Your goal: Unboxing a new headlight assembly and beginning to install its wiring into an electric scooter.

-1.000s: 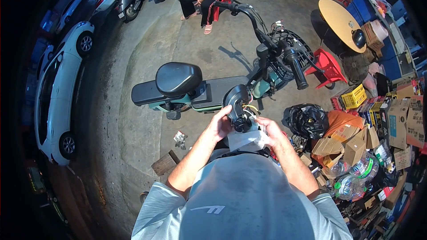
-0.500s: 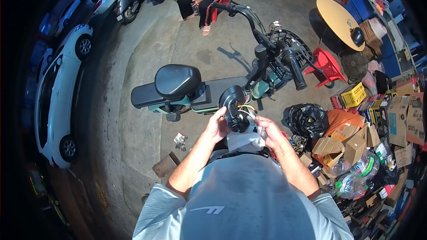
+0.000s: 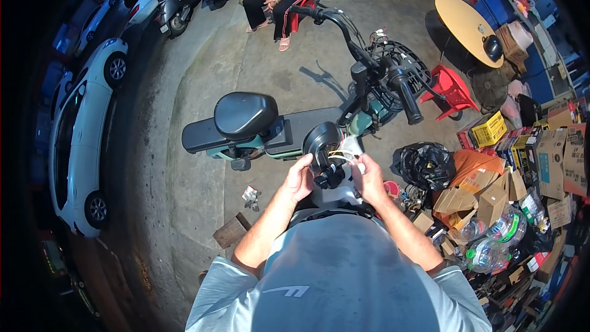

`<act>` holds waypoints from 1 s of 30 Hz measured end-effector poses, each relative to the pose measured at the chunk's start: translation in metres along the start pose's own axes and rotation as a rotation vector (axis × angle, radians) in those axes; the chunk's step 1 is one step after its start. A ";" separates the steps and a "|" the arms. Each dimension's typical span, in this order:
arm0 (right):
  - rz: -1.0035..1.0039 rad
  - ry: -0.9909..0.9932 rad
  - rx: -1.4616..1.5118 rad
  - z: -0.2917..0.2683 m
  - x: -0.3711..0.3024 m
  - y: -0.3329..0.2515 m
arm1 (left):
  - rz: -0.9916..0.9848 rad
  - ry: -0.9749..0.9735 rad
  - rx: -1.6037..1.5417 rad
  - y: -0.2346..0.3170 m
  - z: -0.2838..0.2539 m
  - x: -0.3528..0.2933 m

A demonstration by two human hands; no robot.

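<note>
Fingers (image 3: 303, 163) of left hand (image 3: 297, 181) grip black housing (image 3: 317, 138); right fingers (image 3: 362, 165), now slightly higher, pinch white wire (image 3: 342, 157).

My left hand (image 3: 300, 179) holds a black, round-headed part (image 3: 320, 138) while my right hand (image 3: 371, 181) pinches its pale wires (image 3: 340, 155), near the green-and-black scooter (image 3: 310, 120)

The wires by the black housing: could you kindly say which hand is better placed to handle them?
Probably the right hand: it is beside the wires, while the left hand holds the black housing.
</note>
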State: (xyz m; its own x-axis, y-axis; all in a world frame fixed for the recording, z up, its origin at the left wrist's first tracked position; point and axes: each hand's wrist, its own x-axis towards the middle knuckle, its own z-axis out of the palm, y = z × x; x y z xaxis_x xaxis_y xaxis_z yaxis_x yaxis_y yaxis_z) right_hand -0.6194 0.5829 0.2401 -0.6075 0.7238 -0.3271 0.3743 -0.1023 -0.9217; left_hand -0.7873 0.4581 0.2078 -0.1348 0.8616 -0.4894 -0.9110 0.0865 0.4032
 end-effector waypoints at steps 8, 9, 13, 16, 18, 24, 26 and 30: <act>-0.534 0.163 -0.318 0.003 -0.007 -0.010 | -0.026 -0.006 -0.071 -0.005 0.004 0.000; -0.535 0.164 -0.317 0.004 -0.006 -0.005 | -0.036 -0.017 -0.086 -0.005 0.001 0.000; -0.142 0.025 -0.067 0.005 -0.007 -0.001 | -0.023 -0.007 -0.068 -0.006 0.003 0.001; 0.090 -0.088 0.151 0.004 -0.006 0.000 | -0.027 -0.043 -0.076 -0.007 -0.001 0.001; 0.159 -0.107 0.264 0.003 -0.003 0.006 | -0.035 -0.069 -0.051 -0.006 -0.001 0.001; 0.259 -0.219 0.566 -0.001 0.000 0.009 | -0.048 -0.134 -0.069 -0.007 0.000 0.001; 0.301 -0.229 0.619 -0.001 0.000 0.002 | -0.052 -0.128 -0.063 -0.007 -0.001 0.000; 0.433 -0.218 0.729 -0.002 0.000 -0.006 | -0.055 -0.118 -0.055 -0.007 0.001 -0.001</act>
State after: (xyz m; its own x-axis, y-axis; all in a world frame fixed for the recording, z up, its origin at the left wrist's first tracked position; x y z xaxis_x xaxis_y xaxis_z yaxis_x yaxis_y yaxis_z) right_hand -0.6204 0.5848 0.2456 -0.6638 0.3811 -0.6435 0.1075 -0.8029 -0.5864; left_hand -0.7803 0.4571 0.2062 -0.0398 0.9094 -0.4141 -0.9361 0.1110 0.3337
